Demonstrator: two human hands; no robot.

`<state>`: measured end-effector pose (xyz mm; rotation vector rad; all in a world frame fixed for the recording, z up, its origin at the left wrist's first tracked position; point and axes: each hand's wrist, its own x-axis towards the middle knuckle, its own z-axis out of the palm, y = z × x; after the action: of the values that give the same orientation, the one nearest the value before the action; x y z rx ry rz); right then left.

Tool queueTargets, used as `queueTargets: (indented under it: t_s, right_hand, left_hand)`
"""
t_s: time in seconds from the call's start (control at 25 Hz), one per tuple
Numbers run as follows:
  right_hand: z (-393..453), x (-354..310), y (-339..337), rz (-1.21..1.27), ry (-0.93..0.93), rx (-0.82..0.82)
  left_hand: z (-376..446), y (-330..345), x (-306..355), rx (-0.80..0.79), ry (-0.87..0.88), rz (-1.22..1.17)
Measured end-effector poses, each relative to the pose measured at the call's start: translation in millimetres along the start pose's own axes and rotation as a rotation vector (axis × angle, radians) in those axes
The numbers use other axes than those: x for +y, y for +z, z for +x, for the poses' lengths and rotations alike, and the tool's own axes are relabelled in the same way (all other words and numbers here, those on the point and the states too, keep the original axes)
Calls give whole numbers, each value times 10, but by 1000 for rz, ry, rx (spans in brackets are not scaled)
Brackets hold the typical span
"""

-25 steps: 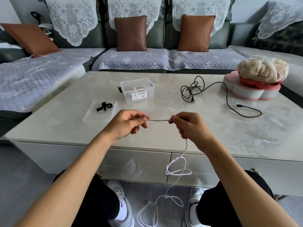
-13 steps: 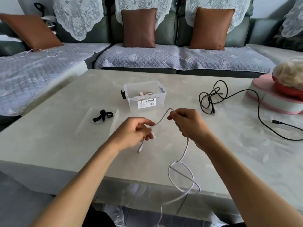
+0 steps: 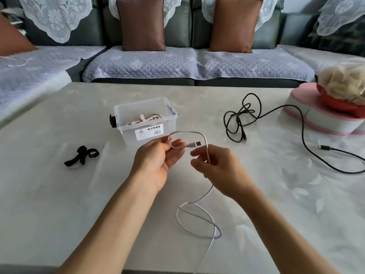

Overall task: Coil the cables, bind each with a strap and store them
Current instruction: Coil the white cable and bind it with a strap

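Head view: we've got white cable (image 3: 205,144) above table (image 3: 59,204), first loop formed. Left hand (image 3: 158,157) pinches plug end, right hand (image 3: 215,165) fingers curled round cable just beside it, rest trails down toward table edge. Black cable (image 3: 240,117) loose at right. Black strap (image 3: 82,156) at left. Clear box (image 3: 146,120) behind hands, holds probably one bound cable

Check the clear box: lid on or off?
Off. The clear box is open-topped, a pale bundled cable visible inside; no lid sits on it.
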<state>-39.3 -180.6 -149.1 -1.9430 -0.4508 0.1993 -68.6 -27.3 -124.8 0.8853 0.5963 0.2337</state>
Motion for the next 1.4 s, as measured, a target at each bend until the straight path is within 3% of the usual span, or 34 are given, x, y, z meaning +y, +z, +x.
queueTargets:
  t_s: [0.12, 0.24, 0.32, 0.4, 0.6, 0.84, 0.96, 1.08, 1.24, 1.4]
  right_hand:
    - [-9, 64, 34, 130, -94, 108]
    - [41, 99, -32, 263, -64, 170]
    - [57, 99, -63, 262, -34, 179]
    - [47, 84, -48, 219, -38, 153]
    - [29, 2, -38, 104, -66, -14]
    - [-26, -27, -106, 144, 29, -107]
    - [-40, 2, -145, 223, 7, -4]
    - [-71, 15, -137, 107, -40, 25]
    - [-125, -31, -123, 1, -73, -66]
    - [-127, -50, -175, 165, 71, -96]
  left_hand:
    - [-78, 80, -143, -14, 53, 188]
    - [-159, 56, -160, -89, 135, 553]
    - [-207, 13, -140, -168, 184, 869]
    - [-243, -9, -122, -240, 213, 993]
    - [-210, -45, -37, -255, 277, 836]
    - [-196, -85, 11, -197, 135, 594]
    - [-218, -129, 76, -254, 79, 699]
    - [-257, -156, 95, -340, 83, 871]
    - [-242, -152, 108, -342, 166, 713]
    - [-187, -155, 63, -242, 230, 620]
